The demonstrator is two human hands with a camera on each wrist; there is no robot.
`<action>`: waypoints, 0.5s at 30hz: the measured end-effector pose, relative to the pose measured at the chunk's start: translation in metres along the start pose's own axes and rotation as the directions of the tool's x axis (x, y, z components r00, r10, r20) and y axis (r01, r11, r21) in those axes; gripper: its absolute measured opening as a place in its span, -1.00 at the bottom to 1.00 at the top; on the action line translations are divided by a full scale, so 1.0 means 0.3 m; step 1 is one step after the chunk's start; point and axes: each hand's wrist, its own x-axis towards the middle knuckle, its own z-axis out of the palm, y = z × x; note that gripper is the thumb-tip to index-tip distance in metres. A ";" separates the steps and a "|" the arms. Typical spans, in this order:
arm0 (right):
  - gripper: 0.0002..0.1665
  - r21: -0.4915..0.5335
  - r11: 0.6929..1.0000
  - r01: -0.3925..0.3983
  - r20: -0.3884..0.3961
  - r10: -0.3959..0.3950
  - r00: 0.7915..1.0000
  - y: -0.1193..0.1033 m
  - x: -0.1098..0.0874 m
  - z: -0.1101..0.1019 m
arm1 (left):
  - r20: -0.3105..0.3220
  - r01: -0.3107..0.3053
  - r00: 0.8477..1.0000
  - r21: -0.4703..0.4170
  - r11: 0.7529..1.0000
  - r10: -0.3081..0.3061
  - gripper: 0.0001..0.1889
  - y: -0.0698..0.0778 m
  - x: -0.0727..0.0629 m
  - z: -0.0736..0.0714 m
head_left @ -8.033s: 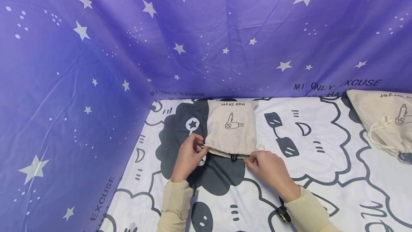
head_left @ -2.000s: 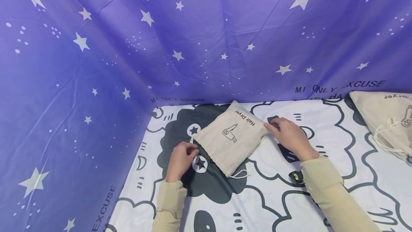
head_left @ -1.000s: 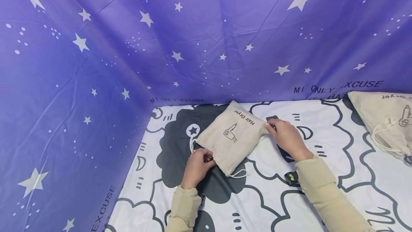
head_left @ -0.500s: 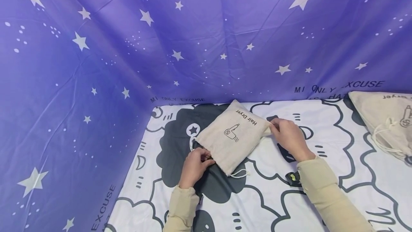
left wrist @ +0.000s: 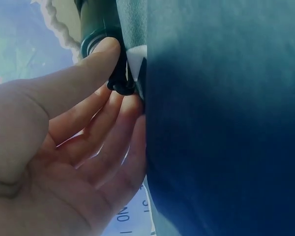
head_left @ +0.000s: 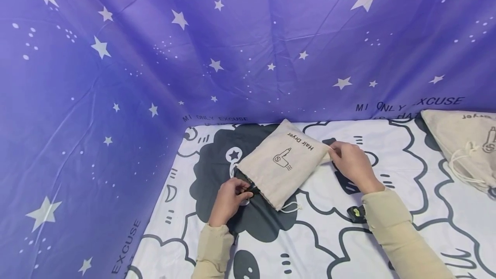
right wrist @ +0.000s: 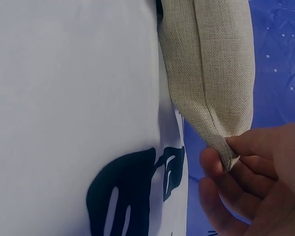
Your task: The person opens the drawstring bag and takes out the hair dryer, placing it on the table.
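Observation:
A beige drawstring bag (head_left: 283,167), printed "Hair Dryer" with a dryer outline, lies slanted on the patterned cloth. Its mouth faces the left hand (head_left: 229,199). Between thumb and fingers, that hand pinches the dark round end of a hair dryer handle (left wrist: 99,22) sticking out of the mouth, a small black loop (left wrist: 122,87) hanging from it. The rest of the dryer is hidden inside the bag. At the bag's far right corner (right wrist: 225,152), the right hand (head_left: 353,165) pinches the fabric between thumb and index finger.
Another beige "Hair Dryer" bag (head_left: 457,141), its white cord tied, lies at the right edge. Black-and-white printed cloth (head_left: 372,244) covers the surface. Purple star-patterned sheeting (head_left: 248,46) hangs behind and on the left. White drawstring cord (head_left: 290,207) trails from the near corner of the bag.
Since the oldest frame, the bag has been turned askew and the right hand has moved to its far corner. Lately the left hand has drawn back slightly left, baring the dark handle end.

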 end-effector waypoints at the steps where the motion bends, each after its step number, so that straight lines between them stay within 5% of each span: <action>1: -0.82 -0.003 1.000 0.001 -0.002 -0.001 1.000 0.001 0.000 -0.001 | 0.003 -0.007 1.000 -0.006 1.000 0.007 -0.84 -0.001 0.000 -0.003; 15: -0.84 -0.016 1.000 0.017 0.007 -0.017 1.000 0.010 -0.009 -0.013 | -0.024 -0.070 0.997 0.032 0.997 0.070 -0.85 -0.037 -0.019 -0.034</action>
